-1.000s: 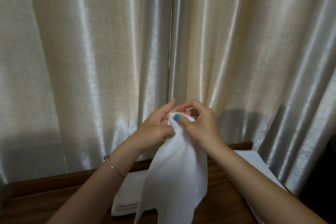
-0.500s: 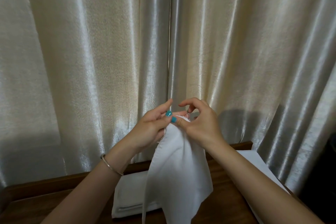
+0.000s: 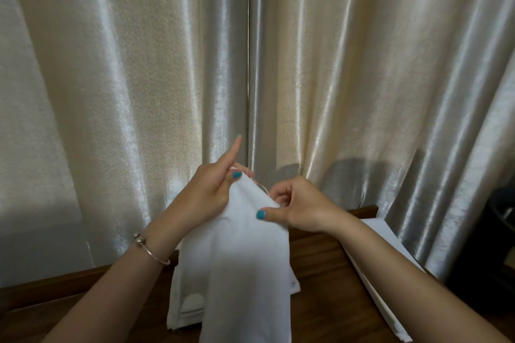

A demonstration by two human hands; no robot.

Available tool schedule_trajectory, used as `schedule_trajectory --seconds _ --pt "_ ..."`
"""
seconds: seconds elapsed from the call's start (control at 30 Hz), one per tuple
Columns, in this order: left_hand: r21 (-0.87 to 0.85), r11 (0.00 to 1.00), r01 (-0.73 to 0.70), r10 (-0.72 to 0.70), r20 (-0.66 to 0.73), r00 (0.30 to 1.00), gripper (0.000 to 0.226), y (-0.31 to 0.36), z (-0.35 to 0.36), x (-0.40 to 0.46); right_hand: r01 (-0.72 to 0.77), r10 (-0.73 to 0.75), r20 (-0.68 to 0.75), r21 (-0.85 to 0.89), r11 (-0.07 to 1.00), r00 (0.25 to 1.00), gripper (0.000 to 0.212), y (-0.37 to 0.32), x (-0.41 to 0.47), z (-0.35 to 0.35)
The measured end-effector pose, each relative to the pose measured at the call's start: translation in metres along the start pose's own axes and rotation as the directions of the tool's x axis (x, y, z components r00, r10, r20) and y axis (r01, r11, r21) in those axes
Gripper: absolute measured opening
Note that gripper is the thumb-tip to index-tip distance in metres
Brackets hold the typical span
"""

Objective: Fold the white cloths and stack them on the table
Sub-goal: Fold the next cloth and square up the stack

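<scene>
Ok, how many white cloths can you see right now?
3 at least: one held up by both hands, a folded stack behind it with layers hidden, another at the table's right edge.

Single view, head-mounted, wide-angle. It looks forward and slightly down from the wearer's position, close behind both forearms. The curtain (image 3: pixel 362 78) fills the upper frame at near range; the table (image 3: pixel 328 267) appears only along the lower edge (its near side is cut off).

White cloth (image 3: pixel 245 273) pinched between both hands' fingers (image 3: pixel 274 214)
</scene>
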State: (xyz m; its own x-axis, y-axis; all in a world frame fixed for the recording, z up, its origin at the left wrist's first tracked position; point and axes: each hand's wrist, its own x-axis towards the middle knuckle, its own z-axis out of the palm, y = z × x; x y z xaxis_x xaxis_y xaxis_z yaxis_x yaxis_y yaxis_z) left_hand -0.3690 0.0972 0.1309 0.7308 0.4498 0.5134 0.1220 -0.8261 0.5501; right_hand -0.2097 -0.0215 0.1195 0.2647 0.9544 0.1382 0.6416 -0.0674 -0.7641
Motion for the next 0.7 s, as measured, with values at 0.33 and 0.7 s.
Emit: schedule_trajectory --seconds 0.33,0.7 --pt "0.39 0.919 0.051 0.024 -0.185 0.982 0.031 -0.009 -0.008 -0.007 0.097 -0.166 -0.169 -0.353 0.931 0.972 0.032 -0.001 0.007 0.001" --pt "0.504 0.856 0.11 0.048 -0.289 0.956 0.028 -0.019 -0.015 0.002 0.156 -0.275 -0.057 -0.706 0.691 0.96 0.043 0.003 -0.004 0.007"
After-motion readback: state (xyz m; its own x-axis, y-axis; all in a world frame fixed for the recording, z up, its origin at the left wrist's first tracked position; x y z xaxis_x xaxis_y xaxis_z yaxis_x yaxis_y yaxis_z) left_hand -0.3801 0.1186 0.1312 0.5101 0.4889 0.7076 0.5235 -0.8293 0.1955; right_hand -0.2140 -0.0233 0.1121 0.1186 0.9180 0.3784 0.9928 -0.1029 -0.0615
